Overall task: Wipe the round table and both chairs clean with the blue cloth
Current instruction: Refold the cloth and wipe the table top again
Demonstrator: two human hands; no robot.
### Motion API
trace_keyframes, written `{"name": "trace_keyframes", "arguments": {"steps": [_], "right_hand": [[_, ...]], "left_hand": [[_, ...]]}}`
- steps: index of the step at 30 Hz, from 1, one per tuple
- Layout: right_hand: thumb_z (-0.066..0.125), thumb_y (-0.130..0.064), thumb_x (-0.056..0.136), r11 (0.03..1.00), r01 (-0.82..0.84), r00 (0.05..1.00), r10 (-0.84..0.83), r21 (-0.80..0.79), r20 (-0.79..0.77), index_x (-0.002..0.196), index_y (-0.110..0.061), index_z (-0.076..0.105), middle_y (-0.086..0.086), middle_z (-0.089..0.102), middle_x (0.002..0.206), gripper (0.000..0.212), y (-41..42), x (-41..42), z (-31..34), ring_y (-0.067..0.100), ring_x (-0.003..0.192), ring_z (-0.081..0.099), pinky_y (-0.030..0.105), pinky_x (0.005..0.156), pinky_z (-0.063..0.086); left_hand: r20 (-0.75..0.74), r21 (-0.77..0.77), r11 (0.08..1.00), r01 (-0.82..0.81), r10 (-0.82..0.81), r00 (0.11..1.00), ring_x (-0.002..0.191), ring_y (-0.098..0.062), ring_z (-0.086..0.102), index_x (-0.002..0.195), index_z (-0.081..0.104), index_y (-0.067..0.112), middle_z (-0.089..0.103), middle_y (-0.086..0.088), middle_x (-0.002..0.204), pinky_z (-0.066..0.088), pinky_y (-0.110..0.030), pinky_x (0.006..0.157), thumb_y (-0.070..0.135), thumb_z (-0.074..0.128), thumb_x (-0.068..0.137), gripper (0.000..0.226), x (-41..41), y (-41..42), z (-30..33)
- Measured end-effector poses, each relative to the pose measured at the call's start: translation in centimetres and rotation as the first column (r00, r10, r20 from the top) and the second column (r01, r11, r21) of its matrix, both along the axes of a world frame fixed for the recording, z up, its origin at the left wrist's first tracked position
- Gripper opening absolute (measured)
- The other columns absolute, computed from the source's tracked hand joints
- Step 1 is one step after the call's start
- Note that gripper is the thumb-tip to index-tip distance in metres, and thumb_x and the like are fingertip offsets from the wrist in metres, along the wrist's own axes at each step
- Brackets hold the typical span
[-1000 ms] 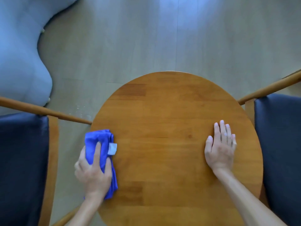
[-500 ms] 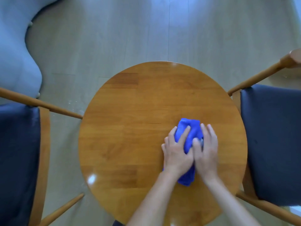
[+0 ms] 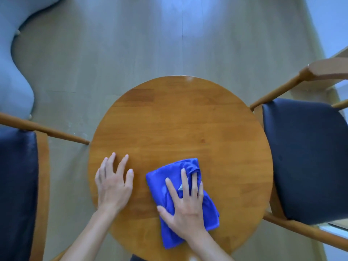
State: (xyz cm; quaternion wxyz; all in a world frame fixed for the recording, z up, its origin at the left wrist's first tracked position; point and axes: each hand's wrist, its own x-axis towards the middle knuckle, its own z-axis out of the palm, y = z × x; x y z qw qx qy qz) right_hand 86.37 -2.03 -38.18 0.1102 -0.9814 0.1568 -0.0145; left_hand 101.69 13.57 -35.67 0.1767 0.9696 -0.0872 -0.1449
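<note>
The round wooden table (image 3: 178, 117) fills the middle of the view. A folded blue cloth (image 3: 160, 183) lies on its near half, right of centre. My right hand (image 3: 185, 208) presses flat on the cloth with fingers spread and straight. My left hand (image 3: 113, 181) rests flat on the bare tabletop near the left edge, apart from the cloth. One chair with a dark seat (image 3: 17, 185) stands to the left of the table, the other chair (image 3: 305, 159) to the right.
A pale blue upholstered sofa (image 3: 13, 76) sits on the floor at the upper left. The left chair's wooden armrest (image 3: 47, 130) reaches almost to the table rim. Light wooden floor (image 3: 150, 38) stretches beyond the table.
The cloth passed from my left hand to my right hand. My left hand moved off it to the left side of the table, and the cloth shifted a little toward me.
</note>
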Motion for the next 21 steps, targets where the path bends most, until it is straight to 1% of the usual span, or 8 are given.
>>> {"name": "trace_keyframes", "arguments": {"steps": [2, 4, 6, 8, 11, 15, 18, 21], "right_hand": [[0.066, -0.063, 0.068, 0.988, -0.153, 0.988, 0.152, 0.005, 0.040, 0.135, -0.031, 0.056, 0.016, 0.035, 0.153, 0.075, -2.1, -3.3, -0.3, 0.043, 0.143, 0.026, 0.067, 0.102, 0.032], [0.064, -0.064, 0.068, 0.993, -0.117, 0.993, 0.118, -0.032, 0.027, 0.137, -0.032, 0.053, 0.014, 0.034, 0.154, 0.076, -6.6, -4.8, -0.3, 0.043, 0.142, 0.026, 0.066, 0.102, 0.032], [0.053, -0.064, 0.075, 0.985, 0.156, 0.987, -0.157, -0.080, -0.013, 0.139, -0.027, 0.050, 0.016, 0.031, 0.154, 0.074, -10.8, -3.0, -0.6, 0.045, 0.142, 0.024, 0.065, 0.106, 0.028], [0.043, -0.067, 0.079, 0.869, 0.490, 0.869, -0.493, -0.065, -0.037, 0.139, -0.020, 0.051, 0.021, 0.029, 0.154, 0.077, -12.5, 2.3, -0.8, 0.049, 0.140, 0.024, 0.068, 0.106, 0.027], [0.042, -0.077, 0.073, 0.783, 0.621, 0.783, -0.622, -0.034, -0.005, 0.141, -0.020, 0.049, 0.027, 0.027, 0.153, 0.090, -7.9, 10.5, -1.0, 0.055, 0.137, 0.025, 0.072, 0.103, 0.024], [0.055, -0.070, 0.065, 0.990, 0.132, 0.991, -0.132, 0.047, 0.003, 0.144, -0.028, 0.045, 0.021, 0.022, 0.157, 0.089, 6.3, 9.6, 0.1, 0.048, 0.144, 0.014, 0.068, 0.110, 0.020], [0.063, -0.060, 0.066, 0.981, -0.158, 0.987, 0.152, 0.112, 0.058, 0.138, -0.030, 0.053, 0.017, 0.035, 0.153, 0.078, 9.3, 1.4, 0.3, 0.044, 0.143, 0.025, 0.064, 0.101, 0.036], [0.061, -0.060, 0.073, 0.924, -0.380, 0.921, 0.372, 0.052, 0.120, 0.133, -0.033, 0.058, 0.013, 0.047, 0.145, 0.065, 1.9, -5.7, -0.2, 0.040, 0.139, 0.036, 0.058, 0.097, 0.043]], "left_hand": [[-0.006, 0.098, 0.995, -0.001, 0.001, 1.000, 0.144, -0.028, 0.014, 0.141, 0.044, 0.029, 0.024, -0.011, 0.155, 0.011, -0.051, 0.115, 0.049, 0.028, 0.085, 0.062, 0.7, 0.8, -0.4], [-0.008, 0.165, 0.986, 0.037, -0.036, 0.999, 0.144, -0.028, 0.010, 0.145, 0.037, 0.032, 0.019, -0.009, 0.156, 0.011, -0.054, 0.115, 0.050, 0.028, 0.085, 0.064, 1.2, 2.0, -1.0], [0.009, 0.198, 0.975, 0.100, -0.104, 0.995, 0.144, -0.030, 0.013, 0.146, 0.034, 0.033, 0.020, -0.009, 0.156, 0.015, -0.056, 0.113, 0.053, 0.025, 0.084, 0.066, 1.3, 2.8, -1.4], [0.016, 0.191, 0.976, 0.106, -0.111, 0.994, 0.143, -0.030, 0.014, 0.145, 0.035, 0.034, 0.022, -0.008, 0.156, 0.015, -0.055, 0.113, 0.053, 0.025, 0.084, 0.065, 1.2, 2.9, -1.8], [-0.001, 0.111, 0.993, 0.029, -0.029, 1.000, 0.144, -0.025, 0.013, 0.142, 0.039, 0.038, 0.023, -0.004, 0.156, 0.012, -0.051, 0.115, 0.048, 0.027, 0.087, 0.057, 1.5, 2.8, -1.8], [-0.031, -0.024, 0.999, -0.047, 0.047, 0.998, 0.142, -0.022, 0.019, 0.135, 0.050, 0.037, 0.030, 0.001, 0.153, 0.021, -0.050, 0.111, 0.034, 0.031, 0.087, 0.053, 2.3, 3.6, -1.1], [-0.023, -0.020, 1.000, -0.013, 0.012, 1.000, 0.141, -0.025, 0.020, 0.135, 0.052, 0.034, 0.031, -0.002, 0.153, 0.021, -0.050, 0.112, 0.029, 0.035, 0.089, 0.049, 2.5, 3.7, -0.7], [-0.044, 0.022, 1.000, -0.014, 0.015, 0.999, 0.144, -0.024, 0.013, 0.139, 0.047, 0.033, 0.025, -0.003, 0.155, 0.014, -0.048, 0.116, 0.020, 0.047, 0.096, 0.046, 2.1, 3.1, -0.5]]}}
